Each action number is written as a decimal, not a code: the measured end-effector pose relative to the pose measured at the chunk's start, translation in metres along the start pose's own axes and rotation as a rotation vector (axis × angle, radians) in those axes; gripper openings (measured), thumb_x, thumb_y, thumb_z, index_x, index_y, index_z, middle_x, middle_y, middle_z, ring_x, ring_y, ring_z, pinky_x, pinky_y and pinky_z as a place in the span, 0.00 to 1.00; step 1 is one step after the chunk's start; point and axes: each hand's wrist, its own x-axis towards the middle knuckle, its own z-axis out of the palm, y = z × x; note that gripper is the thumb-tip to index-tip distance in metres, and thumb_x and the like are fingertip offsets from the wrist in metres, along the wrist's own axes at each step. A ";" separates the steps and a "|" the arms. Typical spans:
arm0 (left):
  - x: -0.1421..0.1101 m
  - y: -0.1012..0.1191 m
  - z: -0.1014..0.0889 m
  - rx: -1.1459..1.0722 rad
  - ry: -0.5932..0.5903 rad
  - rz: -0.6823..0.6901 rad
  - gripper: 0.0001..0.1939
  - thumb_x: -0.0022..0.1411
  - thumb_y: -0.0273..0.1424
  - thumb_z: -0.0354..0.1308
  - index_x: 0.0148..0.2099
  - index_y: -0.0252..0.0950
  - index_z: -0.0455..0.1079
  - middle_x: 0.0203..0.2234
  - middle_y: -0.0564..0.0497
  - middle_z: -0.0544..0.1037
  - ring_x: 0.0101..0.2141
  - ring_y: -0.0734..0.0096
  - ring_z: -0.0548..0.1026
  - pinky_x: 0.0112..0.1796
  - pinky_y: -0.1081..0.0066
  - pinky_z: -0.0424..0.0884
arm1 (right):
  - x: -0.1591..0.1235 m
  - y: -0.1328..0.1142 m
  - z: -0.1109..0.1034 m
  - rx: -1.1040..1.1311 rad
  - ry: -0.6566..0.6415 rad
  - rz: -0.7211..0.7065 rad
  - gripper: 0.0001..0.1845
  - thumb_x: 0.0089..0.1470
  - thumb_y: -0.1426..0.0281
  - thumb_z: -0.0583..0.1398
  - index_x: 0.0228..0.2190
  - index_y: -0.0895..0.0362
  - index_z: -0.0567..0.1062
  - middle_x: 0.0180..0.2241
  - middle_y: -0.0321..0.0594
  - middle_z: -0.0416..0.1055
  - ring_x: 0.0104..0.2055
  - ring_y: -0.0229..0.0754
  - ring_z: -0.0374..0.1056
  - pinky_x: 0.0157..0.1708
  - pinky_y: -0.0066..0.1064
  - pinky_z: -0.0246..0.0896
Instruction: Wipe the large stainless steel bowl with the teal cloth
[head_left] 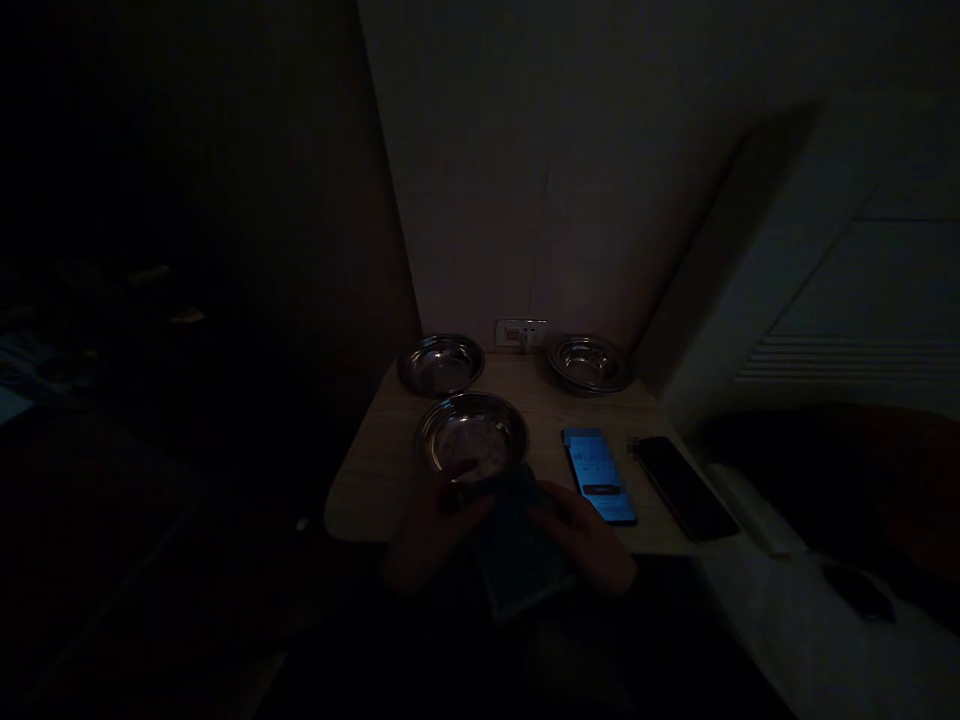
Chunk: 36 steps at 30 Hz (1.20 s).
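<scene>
Both my hands are at the near edge of a small wooden table, in dim light. My left hand [439, 525] grips the left side of a dark teal, flat, roughly rectangular thing [517, 560], thumb on top. On its other side my right hand [586, 535] has its fingers closed over the upper right part. The dark does not show whether this is a pouch or a folded cloth. Just beyond its top end stands a shiny steel bowl [471, 435], with a small pale bit on its right inner side.
Two more steel bowls, one at back left [441, 366] and one at back right [589, 364], stand near the wall. A lit phone [598, 475] and a dark phone [686, 488] lie on the table [367, 490], right of my hands. A wall socket [521, 333] sits behind.
</scene>
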 end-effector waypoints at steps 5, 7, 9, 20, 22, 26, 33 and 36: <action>0.004 -0.015 -0.008 0.027 -0.053 -0.002 0.21 0.45 0.34 0.65 0.42 0.31 0.71 0.40 0.42 0.79 0.42 0.57 0.76 0.44 0.61 0.70 | -0.001 0.003 0.003 -0.053 0.092 0.001 0.21 0.44 0.58 0.64 0.39 0.55 0.73 0.37 0.40 0.75 0.41 0.47 0.71 0.43 0.40 0.66; 0.005 -0.014 -0.008 0.061 -0.097 0.017 0.18 0.46 0.33 0.65 0.40 0.33 0.72 0.39 0.45 0.80 0.41 0.59 0.76 0.45 0.61 0.69 | 0.001 -0.001 0.000 -0.119 0.047 -0.025 0.18 0.46 0.59 0.63 0.39 0.54 0.74 0.38 0.39 0.75 0.42 0.46 0.70 0.45 0.39 0.65; 0.007 -0.011 -0.008 0.075 -0.069 0.039 0.16 0.47 0.33 0.64 0.39 0.34 0.72 0.37 0.46 0.80 0.41 0.60 0.76 0.46 0.61 0.69 | 0.004 -0.005 -0.002 -0.165 0.032 -0.045 0.17 0.47 0.59 0.62 0.38 0.54 0.75 0.39 0.39 0.75 0.42 0.46 0.70 0.45 0.39 0.64; 0.004 -0.007 -0.013 -0.121 -0.056 -0.035 0.35 0.43 0.31 0.66 0.54 0.35 0.60 0.45 0.45 0.76 0.44 0.62 0.75 0.41 0.66 0.71 | 0.012 -0.005 0.018 0.362 0.359 -0.002 0.19 0.43 0.57 0.64 0.38 0.49 0.71 0.36 0.38 0.73 0.35 0.45 0.70 0.31 0.34 0.66; 0.006 -0.006 -0.018 -0.088 -0.058 0.001 0.29 0.46 0.32 0.65 0.52 0.35 0.63 0.41 0.47 0.77 0.42 0.63 0.75 0.40 0.67 0.71 | 0.009 -0.004 0.016 0.397 0.279 0.015 0.18 0.43 0.58 0.65 0.38 0.49 0.71 0.36 0.37 0.73 0.35 0.44 0.70 0.32 0.34 0.66; 0.007 0.000 -0.024 -0.028 -0.039 0.068 0.25 0.48 0.32 0.63 0.50 0.36 0.66 0.36 0.50 0.77 0.39 0.65 0.75 0.39 0.68 0.71 | 0.002 -0.013 -0.001 0.383 0.101 0.074 0.20 0.40 0.61 0.68 0.37 0.50 0.73 0.33 0.37 0.74 0.35 0.44 0.71 0.34 0.35 0.67; 0.005 0.011 -0.015 0.073 -0.043 0.175 0.21 0.48 0.32 0.63 0.46 0.37 0.69 0.37 0.49 0.78 0.40 0.64 0.76 0.42 0.68 0.70 | 0.005 -0.034 -0.006 -0.124 -0.024 0.060 0.24 0.41 0.57 0.66 0.41 0.53 0.76 0.42 0.42 0.76 0.46 0.51 0.70 0.48 0.44 0.63; 0.015 0.006 -0.026 0.087 0.371 0.176 0.21 0.48 0.38 0.62 0.45 0.36 0.69 0.34 0.49 0.78 0.38 0.63 0.76 0.40 0.66 0.71 | 0.006 -0.036 -0.010 -0.234 0.237 0.051 0.23 0.42 0.52 0.63 0.37 0.52 0.78 0.40 0.42 0.76 0.45 0.54 0.70 0.48 0.46 0.64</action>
